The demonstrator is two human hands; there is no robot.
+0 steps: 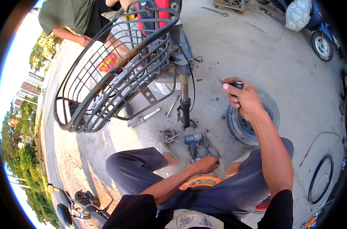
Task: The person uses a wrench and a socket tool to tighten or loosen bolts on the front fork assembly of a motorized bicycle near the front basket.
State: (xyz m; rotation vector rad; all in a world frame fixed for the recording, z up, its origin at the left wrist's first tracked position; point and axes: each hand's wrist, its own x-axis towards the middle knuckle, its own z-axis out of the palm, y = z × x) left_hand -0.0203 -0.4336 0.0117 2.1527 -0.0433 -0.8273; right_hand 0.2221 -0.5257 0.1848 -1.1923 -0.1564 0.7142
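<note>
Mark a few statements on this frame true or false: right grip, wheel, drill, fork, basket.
1. The person's right grip is closed around a metal tool. True.
2. The wheel stands upright against the basket. False: the wheel lies on its side on the ground, apart from the basket.
3. The cordless drill is in the right grip. False: the drill lies on the ground.
4. The wire basket has rust-brown patches on its rim. True.
5. The front fork has a wheel fitted. False: the fork has no wheel at its lower end.
</note>
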